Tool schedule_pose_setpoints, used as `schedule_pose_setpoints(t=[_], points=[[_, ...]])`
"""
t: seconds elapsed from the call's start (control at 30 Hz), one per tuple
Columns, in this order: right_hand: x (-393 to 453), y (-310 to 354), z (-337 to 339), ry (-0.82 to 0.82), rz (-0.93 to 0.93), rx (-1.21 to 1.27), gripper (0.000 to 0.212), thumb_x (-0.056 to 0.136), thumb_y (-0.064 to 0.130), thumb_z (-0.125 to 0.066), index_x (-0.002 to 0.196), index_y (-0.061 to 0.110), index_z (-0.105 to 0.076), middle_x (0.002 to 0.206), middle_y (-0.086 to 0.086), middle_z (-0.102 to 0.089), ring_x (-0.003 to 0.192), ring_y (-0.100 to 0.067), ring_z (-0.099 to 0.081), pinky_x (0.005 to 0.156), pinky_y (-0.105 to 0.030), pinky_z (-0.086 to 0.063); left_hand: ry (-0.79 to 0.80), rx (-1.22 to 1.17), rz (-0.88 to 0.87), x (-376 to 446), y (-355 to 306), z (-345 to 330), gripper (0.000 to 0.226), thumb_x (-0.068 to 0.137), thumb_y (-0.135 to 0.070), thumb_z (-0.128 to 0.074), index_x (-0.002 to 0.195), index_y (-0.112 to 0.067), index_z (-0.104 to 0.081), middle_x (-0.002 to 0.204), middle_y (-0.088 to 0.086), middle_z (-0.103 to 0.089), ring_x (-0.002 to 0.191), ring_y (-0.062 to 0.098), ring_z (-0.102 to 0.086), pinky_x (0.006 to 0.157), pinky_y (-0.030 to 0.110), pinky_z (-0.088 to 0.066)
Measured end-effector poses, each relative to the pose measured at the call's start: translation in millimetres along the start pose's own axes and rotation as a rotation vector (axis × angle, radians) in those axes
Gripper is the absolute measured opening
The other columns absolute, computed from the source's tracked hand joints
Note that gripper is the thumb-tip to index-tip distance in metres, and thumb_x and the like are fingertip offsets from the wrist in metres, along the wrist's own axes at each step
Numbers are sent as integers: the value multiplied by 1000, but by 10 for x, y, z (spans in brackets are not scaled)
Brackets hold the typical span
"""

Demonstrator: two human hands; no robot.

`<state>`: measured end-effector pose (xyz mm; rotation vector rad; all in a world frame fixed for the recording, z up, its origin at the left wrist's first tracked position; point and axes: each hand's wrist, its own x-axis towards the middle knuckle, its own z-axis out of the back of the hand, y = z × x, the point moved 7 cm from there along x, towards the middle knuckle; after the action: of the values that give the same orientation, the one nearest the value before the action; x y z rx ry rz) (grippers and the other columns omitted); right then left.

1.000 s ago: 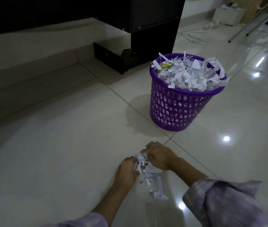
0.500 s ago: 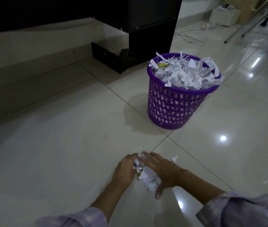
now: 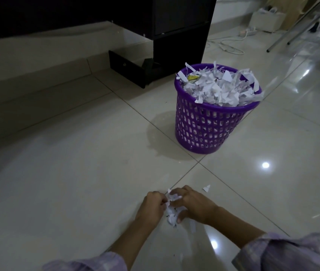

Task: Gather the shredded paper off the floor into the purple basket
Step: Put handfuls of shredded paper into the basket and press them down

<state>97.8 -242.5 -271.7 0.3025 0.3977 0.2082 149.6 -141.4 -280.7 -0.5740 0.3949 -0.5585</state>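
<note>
A purple lattice basket [image 3: 200, 132] stands on the tiled floor, heaped above its rim with white shredded paper [image 3: 219, 89]. Low in front of me, a small clump of shredded paper [image 3: 171, 211] is squeezed between both hands just over the floor. My left hand [image 3: 151, 209] curls around the clump's left side and my right hand [image 3: 194, 205] cups it from the right, thumb underneath. One loose white scrap [image 3: 206, 188] lies on the tile just right of my right hand.
A dark cabinet [image 3: 180, 36] with a low pulled-out drawer [image 3: 127, 67] stands behind the basket. A white cable [image 3: 231, 45], a white box [image 3: 266, 18] and metal chair legs [image 3: 284, 36] sit at the far right. Open glossy tile lies to the left.
My hands have closed together, bunching the spread scraps into one clump lifted slightly from the floor. The right hand went from flat fingers to cupping. One scrap stayed behind on the tile.
</note>
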Motion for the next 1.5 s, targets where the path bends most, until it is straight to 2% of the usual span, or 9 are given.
schedule_pose_setpoints(t=[0.17,0.43,0.73,0.83,0.97,1.07,1.17,1.43,1.5], points=[[9,53,74,-129,70,-51,15,85,17,-68,97,15,-75,101,-8,-69,86,-24,-63,81,-40,-52,-15,-51,-21,-79,-68,-17,17,86,-10,-57,84,-7,-74,86,13,-71,84,24,-64,70,25,-44],[-43,90,155,-149,-25,68,20,85,10,-63,101,9,-75,95,-12,-73,83,-28,-68,76,-31,-50,71,-210,-108,-236,-159,61,22,85,-18,-59,71,-8,-71,69,17,-63,59,9,-50,56,24,-37],[-92,-59,442,-221,-187,194,22,84,21,-68,102,10,-74,102,-5,-73,93,-16,-66,89,-19,-45,54,-142,-141,-36,-406,252,13,77,-6,-66,85,-4,-75,80,10,-71,71,14,-62,65,17,-47],[-216,-124,771,-320,-199,239,19,81,19,-73,99,13,-75,97,-2,-73,83,-11,-66,83,-20,-52,-3,-191,-170,47,-592,482,12,78,1,-67,87,-3,-74,76,2,-65,64,5,-57,60,2,-41],[-421,-125,1365,-397,-243,299,15,81,16,-73,96,14,-74,87,-2,-71,74,-17,-64,67,-20,-51,-92,-285,-200,174,-914,915,12,77,1,-73,85,-5,-66,74,4,-62,62,3,-55,58,7,-47],[-608,-87,1923,-494,-250,328,14,83,14,-72,96,13,-72,73,13,-58,62,5,-52,54,-5,-40,-186,-313,-273,288,-1242,1345,13,75,-1,-75,83,-3,-66,75,6,-66,63,5,-59,62,15,-50],[-743,-54,2467,-607,-232,338,10,85,15,-69,96,15,-69,63,15,-44,49,7,-45,46,-3,-35,-299,-302,-377,410,-1594,1759,11,75,-5,-77,83,-4,-70,73,1,-66,60,-3,-57,60,9,-46],[-643,-386,3547,-931,-282,127,10,85,20,-69,93,16,-73,67,4,-55,61,-9,-45,55,-8,-30,-435,-232,-527,862,-2309,2386,13,89,-11,-63,97,-4,-72,83,-1,-66,71,1,-58,65,5,-45],[-546,-517,3707,-958,-314,92,9,83,17,-69,91,17,-73,78,-1,-62,71,-12,-52,58,-11,-31,-409,-135,-510,1049,-2431,2419,13,90,-8,-58,90,-3,-70,84,7,-67,74,12,-60,67,21,-48]])
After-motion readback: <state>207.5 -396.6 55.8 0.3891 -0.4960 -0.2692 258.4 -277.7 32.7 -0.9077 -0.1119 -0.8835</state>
